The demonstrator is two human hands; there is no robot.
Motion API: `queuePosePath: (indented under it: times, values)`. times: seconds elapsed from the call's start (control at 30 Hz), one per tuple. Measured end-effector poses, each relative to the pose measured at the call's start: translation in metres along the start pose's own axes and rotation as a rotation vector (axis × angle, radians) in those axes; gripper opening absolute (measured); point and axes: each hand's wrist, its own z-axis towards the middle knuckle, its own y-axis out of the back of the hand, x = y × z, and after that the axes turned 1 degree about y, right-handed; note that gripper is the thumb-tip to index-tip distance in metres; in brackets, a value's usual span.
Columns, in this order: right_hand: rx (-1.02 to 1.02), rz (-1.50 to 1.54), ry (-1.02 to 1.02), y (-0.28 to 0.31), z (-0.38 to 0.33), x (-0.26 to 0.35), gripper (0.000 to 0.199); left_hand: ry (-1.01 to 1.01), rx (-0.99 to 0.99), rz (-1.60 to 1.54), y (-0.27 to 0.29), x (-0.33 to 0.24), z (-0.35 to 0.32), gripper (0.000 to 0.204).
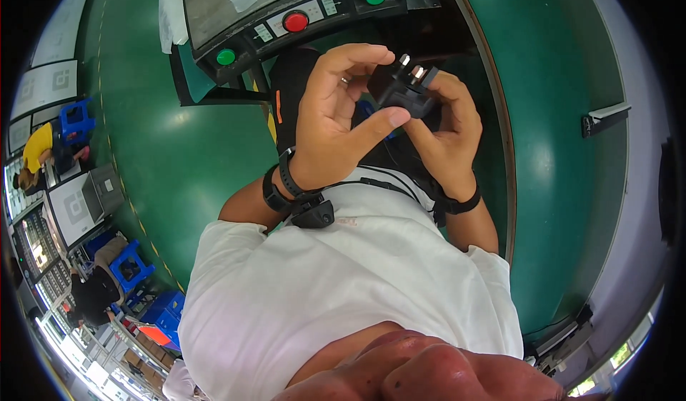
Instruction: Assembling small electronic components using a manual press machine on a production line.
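Note:
A black power plug adapter (402,92) is held up in front of my body, its metal pins pointing away from me. My left hand (330,111) grips its left side, with the thumb along the near face and the fingers at the far edge. My right hand (451,128) closes on the right side with bent fingers, some of them hidden behind the plug. Something blue shows beneath the hands, too covered to make out.
Ahead stands a grey machine panel (257,8) with a red button (295,21) between two green buttons (226,57). Blue stools (76,120) and seated people are off to the left. A white wall (623,58) runs along the right.

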Motion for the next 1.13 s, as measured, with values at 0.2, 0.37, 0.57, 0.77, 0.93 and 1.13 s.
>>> queuePosePath:
  times: [0.2, 0.37, 0.57, 0.77, 0.93, 1.13]
  values:
    - [0.068, -0.03, -0.175, 0.021, 0.006, -0.003, 0.066, -0.125, 0.046, 0.365, -0.001, 0.001, 0.008, 0.078]
    - [0.27, -0.427, 0.227, 0.059, 0.028, 0.013, 0.063, -0.027, 0.134, 0.149, -0.013, 0.018, 0.019, 0.083]
    - [0.473, -0.515, 0.291, 0.096, 0.045, 0.011, 0.049, 0.421, 0.303, -0.283, -0.019, 0.043, 0.044, 0.078]
    - [0.074, -0.698, 0.003, 0.234, 0.147, -0.028, 0.049, 0.535, 0.293, -0.185, -0.023, 0.062, 0.053, 0.021]
    - [-0.256, -1.117, -0.556, 0.427, 0.186, -0.166, 0.057, 0.642, 0.433, -0.086, -0.019, 0.065, 0.048, 0.017]
    - [-0.305, -1.099, -0.677, 0.454, 0.191, -0.22, 0.063, 0.708, 0.368, -0.016, 0.003, 0.065, 0.029, 0.024]
